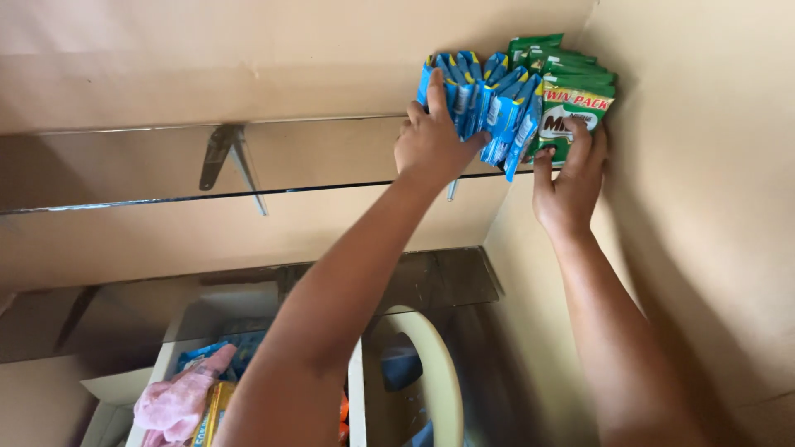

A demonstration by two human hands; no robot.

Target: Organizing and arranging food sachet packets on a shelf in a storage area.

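Left hand point(431, 145): fingers closed on blue sachets point(484, 103), upright on the glass shelf point(166, 157). Right hand point(570, 182): fingers pressed flat on green sachets point(571, 99), touching the blue ones in the wall corner. Below: pink cloth point(178, 401), cream chair back point(439, 372).

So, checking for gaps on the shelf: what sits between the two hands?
In the head view, blue sachets fill the stretch between left hand and right hand.

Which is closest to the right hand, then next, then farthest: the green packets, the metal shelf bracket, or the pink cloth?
From the right hand:
1. Green packets, touching it, on the shelf in the corner.
2. Metal shelf bracket, off to the left under the shelf.
3. Pink cloth, far below, bottom left.
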